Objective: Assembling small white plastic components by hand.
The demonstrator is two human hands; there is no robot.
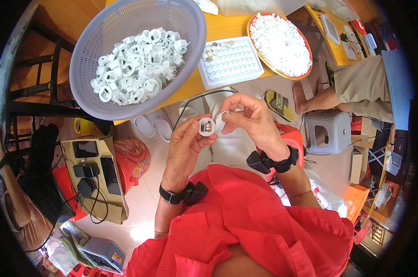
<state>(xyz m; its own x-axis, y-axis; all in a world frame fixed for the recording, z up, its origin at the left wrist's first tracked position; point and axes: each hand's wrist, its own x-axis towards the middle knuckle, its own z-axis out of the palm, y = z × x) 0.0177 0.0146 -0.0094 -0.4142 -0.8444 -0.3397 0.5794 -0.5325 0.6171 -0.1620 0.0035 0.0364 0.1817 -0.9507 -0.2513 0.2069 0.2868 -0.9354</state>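
Person's left hand (190,136) grips a round white housing (207,126), hollow side up, beyond the red shirt (227,198). Right hand (249,117) pinches a small white piece (225,112) just right of the housing. Far left, grey basket (91,46) of white parts (139,64); far right, dish (309,62) of white bits (281,44); white tray (232,82) between.

Left grip (186,138) holds round housing (207,127); right grip (252,121) pinches white piece (224,112).
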